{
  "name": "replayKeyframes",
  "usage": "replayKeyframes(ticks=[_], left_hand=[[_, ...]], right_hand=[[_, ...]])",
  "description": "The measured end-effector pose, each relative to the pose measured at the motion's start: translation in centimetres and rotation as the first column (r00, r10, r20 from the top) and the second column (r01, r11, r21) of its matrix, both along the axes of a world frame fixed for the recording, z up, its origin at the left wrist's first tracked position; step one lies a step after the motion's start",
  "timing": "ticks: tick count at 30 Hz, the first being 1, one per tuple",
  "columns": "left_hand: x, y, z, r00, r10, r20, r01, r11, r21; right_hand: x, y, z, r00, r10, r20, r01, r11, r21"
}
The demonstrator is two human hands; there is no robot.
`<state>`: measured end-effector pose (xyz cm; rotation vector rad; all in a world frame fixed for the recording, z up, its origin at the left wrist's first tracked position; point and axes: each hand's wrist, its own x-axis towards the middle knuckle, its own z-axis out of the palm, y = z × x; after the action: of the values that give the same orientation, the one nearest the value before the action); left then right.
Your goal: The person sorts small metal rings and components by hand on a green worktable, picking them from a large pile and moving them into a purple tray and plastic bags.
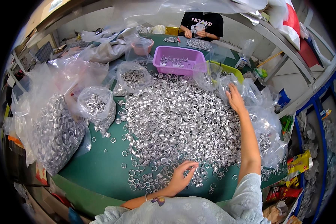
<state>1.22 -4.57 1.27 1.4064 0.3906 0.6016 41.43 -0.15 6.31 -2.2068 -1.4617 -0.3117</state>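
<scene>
A wide heap of silver metal rings (179, 115) covers the middle of the green table. My left hand (181, 178) is at the near edge of the heap, above loose rings. Its fingers are bent and its thumb stands apart, with nothing visible between them. Stretched out to the far right side, my right hand (234, 98) has its fingers apart at a see-through plastic bag (224, 84). What lies under those fingertips is partly hidden. Another see-through bag (263, 123) lies beside my right forearm, with rings showing at its lower part.
Ring-filled plastic bags (58, 130) stand on the left, with a smaller open one (97, 106) beside them. A purple basket (179, 61) and a green tray (227, 69) sit behind the heap. Across the table, another person (201, 28) handles small parts. Blue shelving (321, 123) borders the right.
</scene>
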Motion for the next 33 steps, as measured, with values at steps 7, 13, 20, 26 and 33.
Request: replayKeyframes(ticks=[7, 13, 20, 26, 33], left_hand=[[0.1, -0.4, -0.5, 1.0, 0.001, 0.03, -0.001, 1.0, -0.004], [-0.5, 0.7, 0.5, 0.999, 0.013, 0.032, -0.01, 0.995, -0.099], [-1.1, 4.4, 2.1, 0.98, 0.194, 0.039, -0.195, 0.98, 0.023], [-1.6, 4.8, 0.8, 0.973, 0.231, 0.011, -0.231, 0.972, -0.044], [-0.8, 5.0, 1.1, 0.977, 0.21, -0.039, -0.212, 0.976, -0.055]], right_hand=[[-1.7, 1.7, 0.6, 0.984, -0.101, 0.147, 0.076, 0.982, 0.171], [-8.7, 6.7, 1.3, 0.931, -0.027, 0.363, -0.097, 0.943, 0.319], [-10.6, 17.7, -1.6, 0.929, 0.322, 0.18, -0.344, 0.932, 0.11], [-7.0, 24.7, -4.0, 0.995, 0.062, 0.084, -0.047, 0.985, -0.169], [-6.9, 24.6, -4.6, 1.0, 0.017, -0.007, -0.018, 0.942, -0.336]])
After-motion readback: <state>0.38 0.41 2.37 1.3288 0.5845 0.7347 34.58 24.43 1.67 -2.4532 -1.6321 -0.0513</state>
